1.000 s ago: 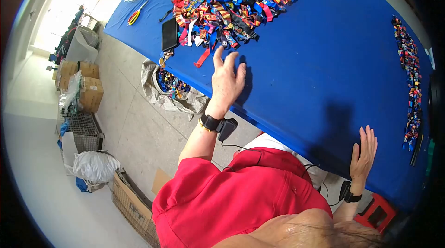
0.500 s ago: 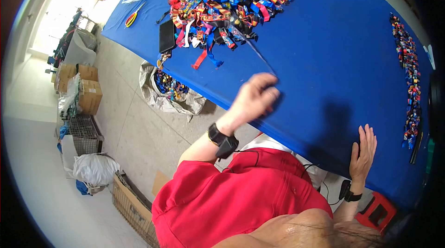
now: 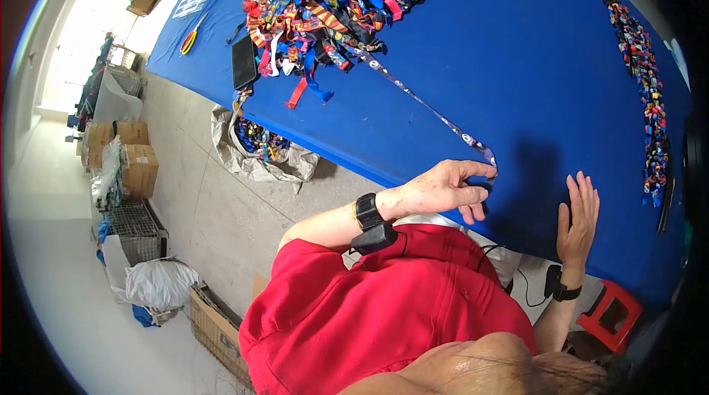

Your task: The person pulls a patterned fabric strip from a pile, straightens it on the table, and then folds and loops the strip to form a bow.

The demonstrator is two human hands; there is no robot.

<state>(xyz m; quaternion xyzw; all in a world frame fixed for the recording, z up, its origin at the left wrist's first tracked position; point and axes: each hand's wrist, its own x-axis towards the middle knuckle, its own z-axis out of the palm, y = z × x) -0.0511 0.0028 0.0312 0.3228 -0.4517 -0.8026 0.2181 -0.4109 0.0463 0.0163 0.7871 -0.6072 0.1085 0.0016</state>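
Touching the near end of a printed strap (image 3: pixel 424 105), our left hand (image 3: pixel 447 189) lies at three o'clock from the view's centre, thumb and forefinger apart; whether its fingers are clamped on the strap, we cannot tell. We trace the strap across the blue table (image 3: pixel 509 48) to a pile of ribbons (image 3: pixel 325 7) at twelve o'clock. Farther out past three, our right hand (image 3: pixel 580 226) is unclenched, fingers straight. We note a phone (image 3: pixel 244 62) between ten and eleven, scissors (image 3: pixel 189 42) at ten, and a narrow row of ribbons (image 3: pixel 647 99) between two and three.
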